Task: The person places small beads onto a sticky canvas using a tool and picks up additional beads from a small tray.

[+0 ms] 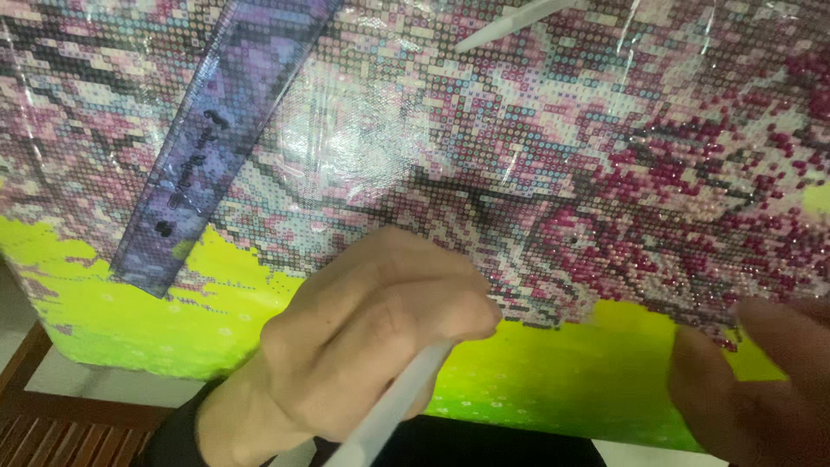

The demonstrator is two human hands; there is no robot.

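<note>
A big bead picture (519,173) fills almost the whole view. It is made of tiny round beads in pink, dark red, white, grey and blue. Along its bottom runs a bright yellow-green strip with no beads on it. Shiny clear plastic film (363,130) lies over much of the picture and is wrinkled in places.

A see-through purple ruler (207,138) lies slanted on the upper left part of the picture.

The left hand (363,346) is in the middle, at the bottom edge of the beads. Its fingers are curled tight together, pinching a white pen tool (393,411). The tip is hidden under the fingers.

The right hand (761,380) is at the bottom right corner. Its fingertips touch the picture's lower edge. It is blurry, so I cannot tell if it pinches anything.

Another white stick (510,24) lies on the picture near the top.

A bit of brown wooden desk (35,415) shows at the bottom left.
</note>
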